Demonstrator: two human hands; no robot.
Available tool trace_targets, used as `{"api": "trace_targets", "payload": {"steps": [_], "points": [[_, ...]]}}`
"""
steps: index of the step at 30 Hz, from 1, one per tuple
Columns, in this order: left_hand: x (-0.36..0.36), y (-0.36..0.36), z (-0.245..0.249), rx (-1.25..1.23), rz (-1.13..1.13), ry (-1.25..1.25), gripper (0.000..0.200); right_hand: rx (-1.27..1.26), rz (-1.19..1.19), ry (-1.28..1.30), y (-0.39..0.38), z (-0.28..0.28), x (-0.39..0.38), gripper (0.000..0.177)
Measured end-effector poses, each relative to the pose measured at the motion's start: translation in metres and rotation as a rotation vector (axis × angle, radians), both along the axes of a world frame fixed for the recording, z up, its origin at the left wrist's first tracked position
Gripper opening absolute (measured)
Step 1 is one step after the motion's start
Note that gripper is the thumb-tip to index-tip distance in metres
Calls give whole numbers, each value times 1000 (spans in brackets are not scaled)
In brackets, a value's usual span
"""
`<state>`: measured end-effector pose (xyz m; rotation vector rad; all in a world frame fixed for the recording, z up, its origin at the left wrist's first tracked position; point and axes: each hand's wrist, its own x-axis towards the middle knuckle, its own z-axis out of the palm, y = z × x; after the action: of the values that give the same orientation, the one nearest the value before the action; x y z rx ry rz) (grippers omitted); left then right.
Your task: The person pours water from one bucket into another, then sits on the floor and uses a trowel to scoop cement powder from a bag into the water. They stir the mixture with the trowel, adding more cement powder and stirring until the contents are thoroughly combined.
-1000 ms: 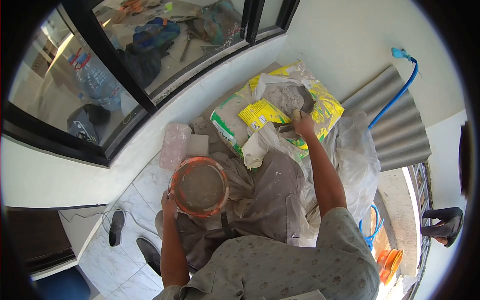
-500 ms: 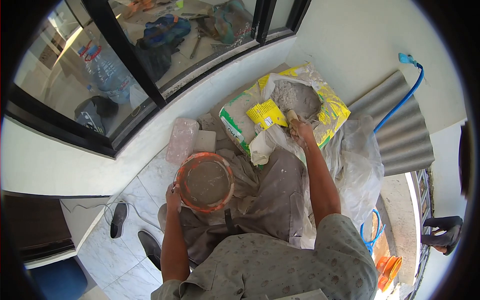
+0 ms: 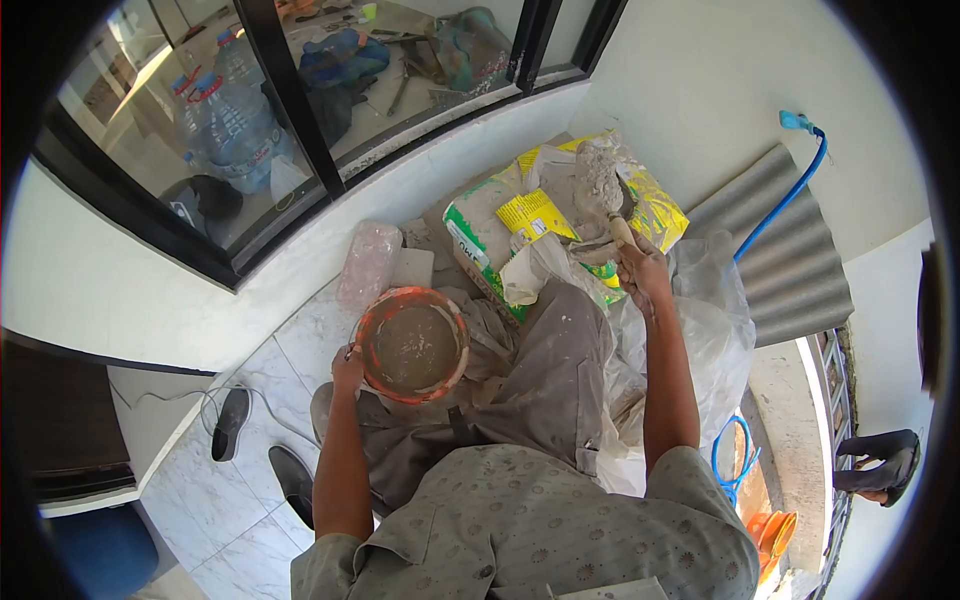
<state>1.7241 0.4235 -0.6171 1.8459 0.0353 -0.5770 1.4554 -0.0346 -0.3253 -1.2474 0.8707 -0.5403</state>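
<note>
My right hand (image 3: pixel 645 270) is closed round the pale handle of a trowel (image 3: pixel 622 230). A heap of grey powder (image 3: pixel 598 178) lies on the trowel's blade, above the torn opening of a yellow, green and white bag (image 3: pixel 485 235). At the left, my left hand (image 3: pixel 348 368) grips the rim of an orange-red bowl (image 3: pixel 462 345). Grey, wet-looking mix (image 3: pixel 415 345) fills the lower part of the bowl. My fingers on the far side of the rim are partly hidden.
Beside the bowl lie a pinkish block (image 3: pixel 369 265) and a smaller grey block (image 3: pixel 412 268). Clear plastic sheeting (image 3: pixel 715 320) and a corrugated sheet (image 3: pixel 775 245) are on the right. Shoes (image 3: pixel 232 424) stand on the tiles at left. A window frame (image 3: pixel 290 95) rises ahead.
My right hand has moved right and lifted the trowel, its blade now loaded with powder, out of the bag. My left hand still holds the bowl.
</note>
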Motion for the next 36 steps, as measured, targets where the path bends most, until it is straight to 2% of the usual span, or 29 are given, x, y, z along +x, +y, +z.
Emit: {"api": "trace_targets", "payload": {"steps": [4, 8, 13, 19, 26, 28, 31, 34, 36], "points": [[-1, 0, -2, -43, 8, 14, 29, -62, 47, 25, 46, 32, -7, 55], [-12, -8, 29, -56, 40, 45, 31, 8, 170, 50, 104, 42, -3, 56], [-9, -6, 20, -50, 29, 43, 32, 222, 351, 86, 160, 5, 2, 53], [-12, -5, 32, -66, 22, 60, 33, 346, 549, 291, 210, -54, 24, 55], [-13, -6, 39, -46, 33, 51, 37, 244, 601, 519, 231, -107, 57, 58], [-15, -4, 37, -46, 41, 56, 37, 197, 595, 539, 235, -112, 60, 59], [-10, -5, 32, -31, 22, 40, 37, 236, 711, 600, 223, -110, 62, 59], [-12, -5, 38, -9, 23, 35, 37, 58, 672, 507, 237, -119, 60, 59], [-14, -6, 44, -53, 48, 73, 38, 33, 726, 555, 232, -110, 62, 54]]}}
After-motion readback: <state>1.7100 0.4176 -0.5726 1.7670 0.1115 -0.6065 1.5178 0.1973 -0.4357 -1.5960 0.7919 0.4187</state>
